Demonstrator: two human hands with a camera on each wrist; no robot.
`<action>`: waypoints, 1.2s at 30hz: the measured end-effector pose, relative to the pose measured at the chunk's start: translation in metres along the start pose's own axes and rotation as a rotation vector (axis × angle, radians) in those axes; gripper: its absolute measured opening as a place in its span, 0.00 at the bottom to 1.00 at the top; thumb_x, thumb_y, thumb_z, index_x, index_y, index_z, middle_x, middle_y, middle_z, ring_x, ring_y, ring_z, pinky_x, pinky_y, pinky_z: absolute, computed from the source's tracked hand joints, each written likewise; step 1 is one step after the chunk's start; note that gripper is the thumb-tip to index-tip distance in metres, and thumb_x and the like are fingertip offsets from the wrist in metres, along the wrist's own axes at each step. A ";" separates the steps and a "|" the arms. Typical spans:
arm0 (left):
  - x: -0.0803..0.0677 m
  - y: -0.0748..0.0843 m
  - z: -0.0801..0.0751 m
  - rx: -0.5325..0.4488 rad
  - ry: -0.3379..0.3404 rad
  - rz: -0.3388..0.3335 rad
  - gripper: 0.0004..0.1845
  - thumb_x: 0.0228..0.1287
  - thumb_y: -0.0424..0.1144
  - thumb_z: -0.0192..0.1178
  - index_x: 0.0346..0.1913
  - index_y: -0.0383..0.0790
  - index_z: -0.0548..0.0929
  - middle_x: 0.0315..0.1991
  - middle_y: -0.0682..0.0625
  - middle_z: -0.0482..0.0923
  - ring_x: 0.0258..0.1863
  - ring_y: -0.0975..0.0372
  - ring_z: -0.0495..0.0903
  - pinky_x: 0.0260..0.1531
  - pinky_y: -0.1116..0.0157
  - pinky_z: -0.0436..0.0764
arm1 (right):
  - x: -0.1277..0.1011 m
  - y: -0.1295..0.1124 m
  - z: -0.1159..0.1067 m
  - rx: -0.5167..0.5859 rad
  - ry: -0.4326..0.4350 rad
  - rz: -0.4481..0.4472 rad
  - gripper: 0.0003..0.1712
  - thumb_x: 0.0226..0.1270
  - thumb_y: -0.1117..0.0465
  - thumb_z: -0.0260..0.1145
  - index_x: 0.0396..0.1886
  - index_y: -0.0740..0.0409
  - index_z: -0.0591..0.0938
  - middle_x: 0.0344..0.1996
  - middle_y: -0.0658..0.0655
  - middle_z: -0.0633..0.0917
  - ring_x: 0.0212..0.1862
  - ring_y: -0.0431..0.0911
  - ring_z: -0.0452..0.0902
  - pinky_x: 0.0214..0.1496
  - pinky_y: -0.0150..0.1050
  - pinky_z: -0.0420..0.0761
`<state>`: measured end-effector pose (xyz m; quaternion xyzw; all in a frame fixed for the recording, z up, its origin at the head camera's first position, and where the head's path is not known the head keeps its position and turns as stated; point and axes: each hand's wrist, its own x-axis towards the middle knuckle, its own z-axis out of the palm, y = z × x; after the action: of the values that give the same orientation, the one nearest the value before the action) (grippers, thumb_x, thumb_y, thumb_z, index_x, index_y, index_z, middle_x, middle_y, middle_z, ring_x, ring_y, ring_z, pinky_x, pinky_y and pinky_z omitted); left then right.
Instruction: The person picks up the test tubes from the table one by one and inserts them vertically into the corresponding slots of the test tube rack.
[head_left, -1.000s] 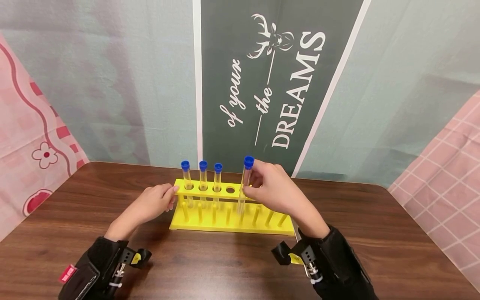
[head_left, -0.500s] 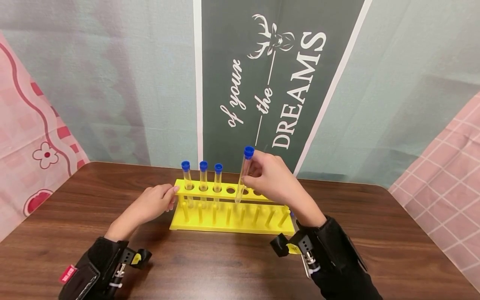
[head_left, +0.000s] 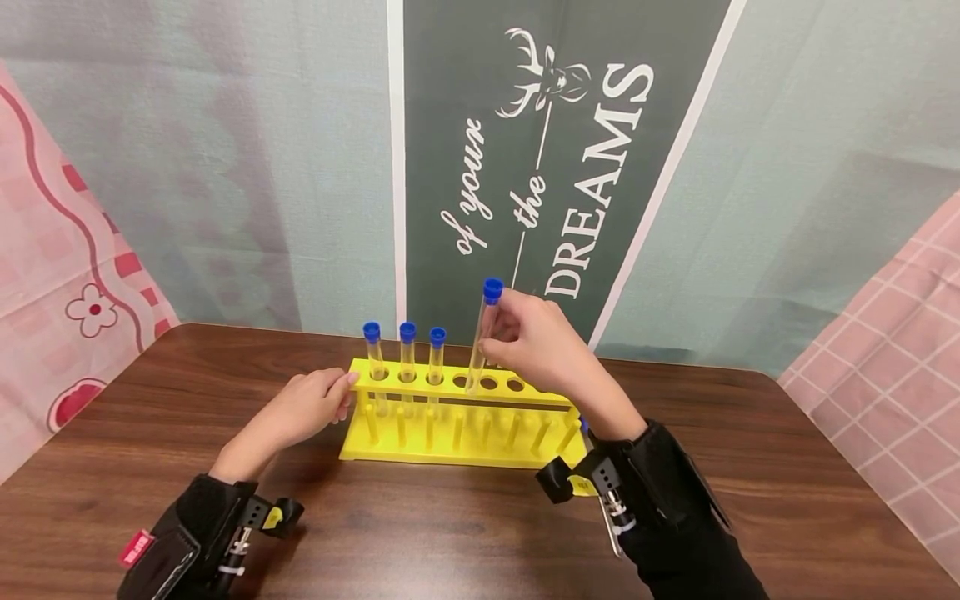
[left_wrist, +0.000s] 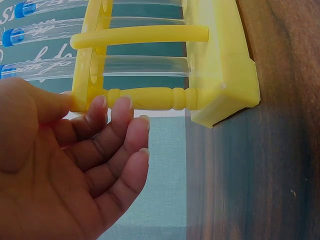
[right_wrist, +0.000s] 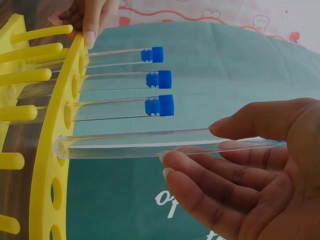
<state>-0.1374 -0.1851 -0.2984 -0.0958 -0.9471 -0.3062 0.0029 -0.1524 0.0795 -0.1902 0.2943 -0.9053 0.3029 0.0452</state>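
Note:
A yellow test-tube rack (head_left: 457, 450) stands on the brown table. Three clear tubes with blue caps (head_left: 407, 333) stand in its leftmost holes. My right hand (head_left: 501, 342) pinches a fourth capped tube (head_left: 480, 342) near its top, tilted, with its rounded lower end at the fourth hole of the top plate (right_wrist: 60, 147). In the right wrist view the thumb and fingers (right_wrist: 200, 170) close around that tube (right_wrist: 150, 144). My left hand (head_left: 311, 404) grips the rack's left end; its fingertips (left_wrist: 117, 102) lie on the end post (left_wrist: 150, 97), thumb against the top plate.
The wooden table (head_left: 450, 533) runs wide on both sides and in front of the rack. Several empty holes (head_left: 514, 384) lie to the right in the top plate. A cloth backdrop with white lettering (head_left: 592, 175) hangs close behind the table.
My right hand has lifted the tube up out of the rack's fifth hole and shifted it slightly left, so its lower end is now at top-plate level. The left hand has stayed put.

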 end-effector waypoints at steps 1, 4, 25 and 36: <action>0.000 0.000 0.000 0.000 0.000 -0.001 0.17 0.72 0.41 0.43 0.26 0.37 0.72 0.18 0.51 0.68 0.18 0.61 0.64 0.22 0.64 0.64 | 0.001 0.000 0.000 0.000 0.001 0.001 0.03 0.55 0.67 0.61 0.30 0.58 0.75 0.24 0.50 0.82 0.28 0.41 0.78 0.34 0.38 0.74; 0.000 0.000 0.000 -0.003 -0.001 -0.003 0.17 0.72 0.41 0.43 0.26 0.37 0.72 0.18 0.51 0.68 0.18 0.61 0.65 0.22 0.64 0.64 | 0.003 0.000 0.000 0.004 0.005 0.002 0.04 0.55 0.67 0.61 0.30 0.58 0.75 0.23 0.50 0.82 0.28 0.41 0.78 0.33 0.38 0.74; 0.000 0.000 0.000 0.006 0.009 0.016 0.17 0.72 0.40 0.43 0.26 0.37 0.72 0.17 0.51 0.68 0.18 0.61 0.65 0.22 0.64 0.65 | 0.012 -0.002 0.002 0.012 -0.046 0.032 0.04 0.56 0.68 0.61 0.31 0.60 0.75 0.24 0.51 0.82 0.28 0.42 0.77 0.32 0.37 0.74; 0.000 -0.001 0.000 -0.005 -0.003 -0.002 0.17 0.72 0.41 0.43 0.26 0.37 0.72 0.18 0.51 0.68 0.18 0.60 0.64 0.22 0.64 0.64 | 0.013 0.000 0.005 0.051 -0.085 0.059 0.03 0.58 0.69 0.59 0.32 0.61 0.74 0.25 0.55 0.83 0.27 0.44 0.79 0.29 0.36 0.76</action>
<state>-0.1379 -0.1857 -0.2987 -0.0952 -0.9465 -0.3084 0.0009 -0.1627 0.0697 -0.1906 0.2810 -0.9067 0.3145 -0.0095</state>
